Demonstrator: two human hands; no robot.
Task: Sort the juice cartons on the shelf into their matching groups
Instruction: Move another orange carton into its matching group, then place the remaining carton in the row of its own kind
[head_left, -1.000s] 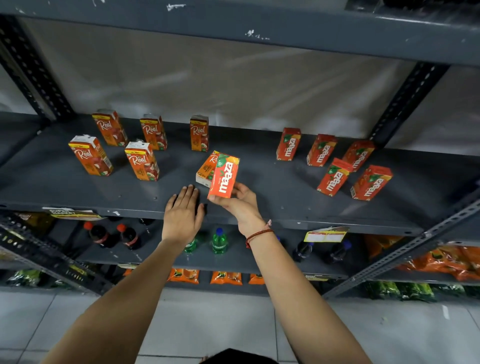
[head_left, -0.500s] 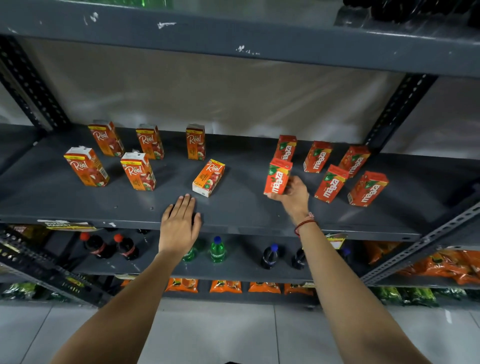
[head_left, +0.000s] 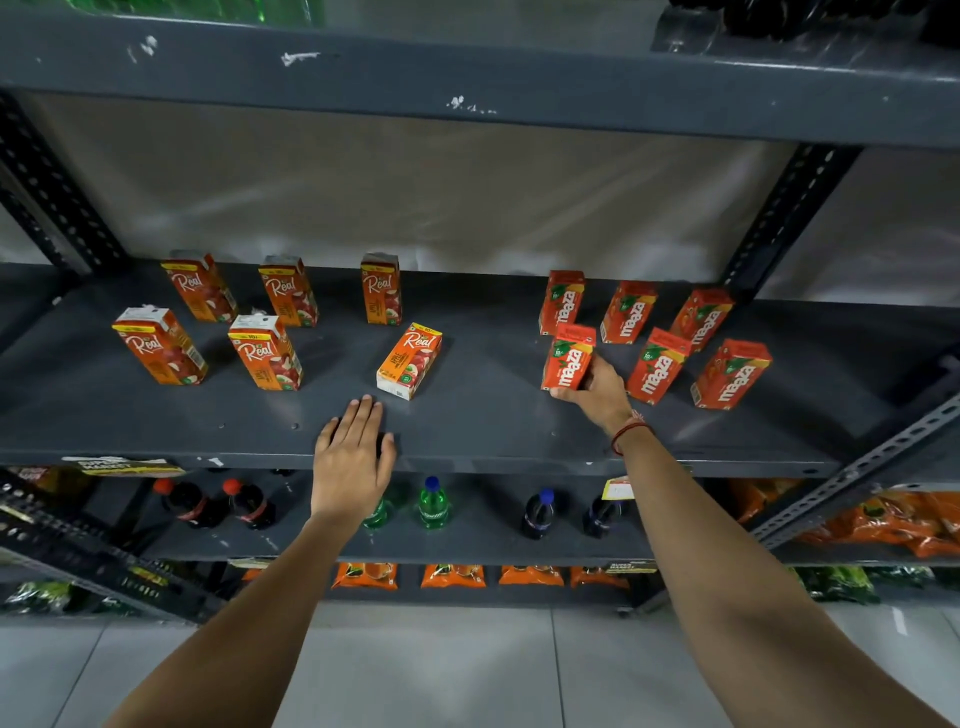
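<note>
On the grey shelf (head_left: 483, 415), several orange Real cartons (head_left: 265, 351) stand upright at the left. One more Real carton (head_left: 410, 359) lies flat near the middle. Several red Maaza cartons (head_left: 657, 364) stand at the right. My right hand (head_left: 597, 392) grips a Maaza carton (head_left: 567, 357) that stands upright on the shelf at the left of that group. My left hand (head_left: 353, 452) rests flat on the shelf's front edge, fingers apart, just below the lying Real carton and not touching it.
The upper shelf's beam (head_left: 467, 88) hangs overhead. Slotted uprights (head_left: 784, 208) stand at the back right and back left. Soda bottles (head_left: 434, 501) stand on the shelf below, with orange packets (head_left: 363, 574) lower still. Bare shelf lies between the two carton groups.
My right hand carried the Maaza carton from the middle of the shelf to the right and set it down by the Maaza group. The left hand stayed put.
</note>
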